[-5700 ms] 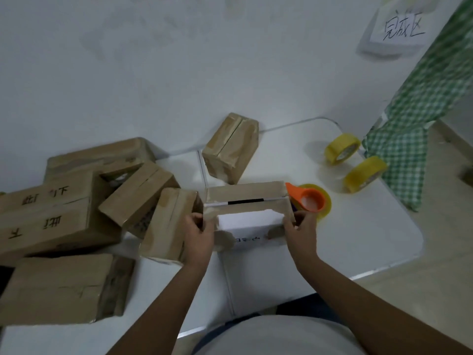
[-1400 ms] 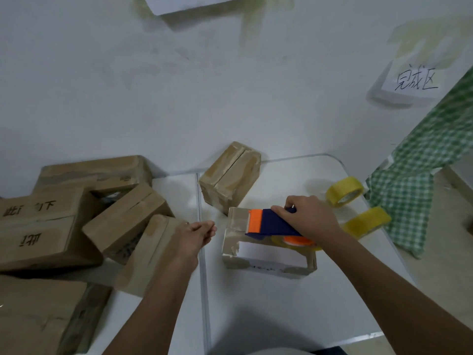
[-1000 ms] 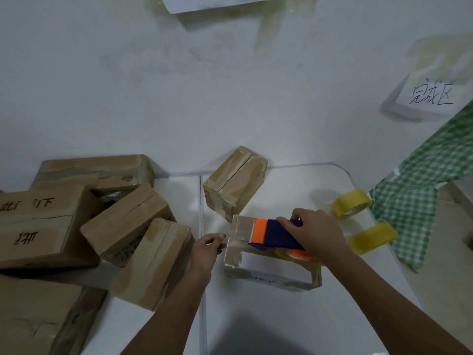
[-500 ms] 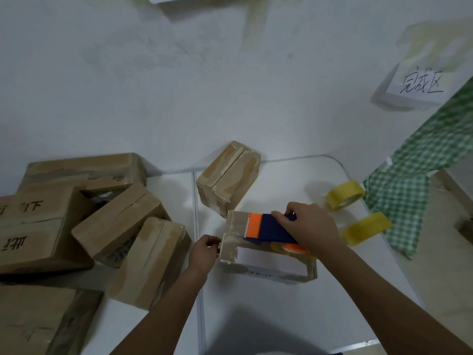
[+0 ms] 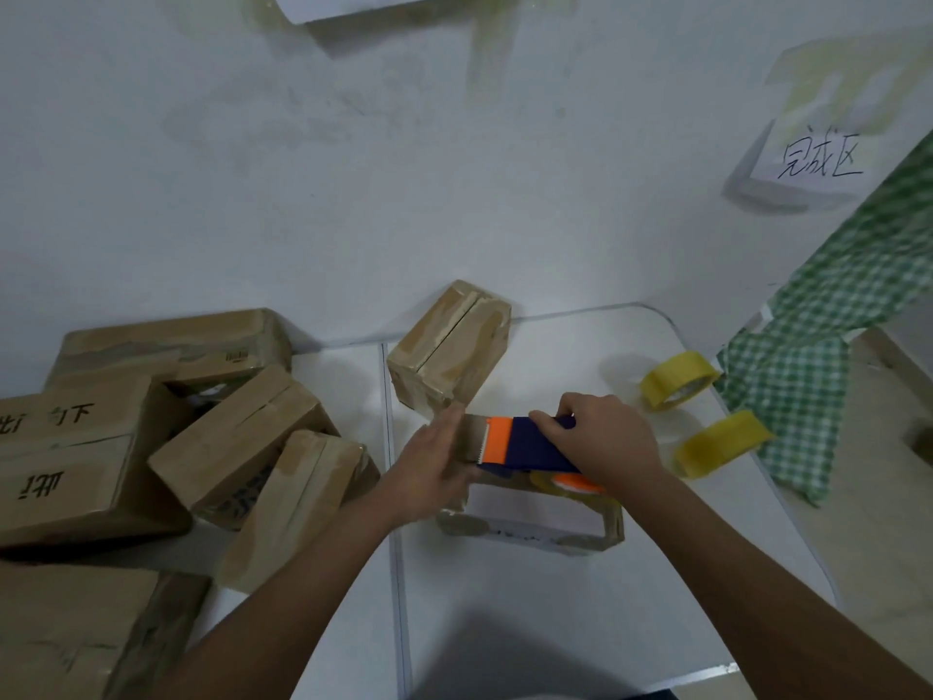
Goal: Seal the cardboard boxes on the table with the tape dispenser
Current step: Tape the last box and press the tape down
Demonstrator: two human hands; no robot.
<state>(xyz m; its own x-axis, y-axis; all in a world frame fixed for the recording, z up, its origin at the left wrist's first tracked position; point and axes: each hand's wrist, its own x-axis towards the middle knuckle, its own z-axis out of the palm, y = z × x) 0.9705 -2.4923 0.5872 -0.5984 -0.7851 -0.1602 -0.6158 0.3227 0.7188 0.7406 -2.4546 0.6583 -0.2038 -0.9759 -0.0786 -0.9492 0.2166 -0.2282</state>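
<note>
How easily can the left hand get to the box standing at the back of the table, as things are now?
Probably yes. The left hand lies flat against the left end of the box being taped, holding nothing. The rear box stands just beyond its fingertips, with only bare table between them.

White table point(image 5: 505, 623) w/ cardboard boxes point(image 5: 242, 447) & 2 yellow tape rolls point(image 5: 679, 381).

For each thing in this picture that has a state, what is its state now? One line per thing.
box being sealed: flat on the table, under both hands.
tape dispenser: on top of that box.
right hand: grips the dispenser.
left hand: fingers straight, pressing the box's left end.
box behind: flaps closed, seam showing.
two yellow tape rolls: lying on the table, untouched.
</note>
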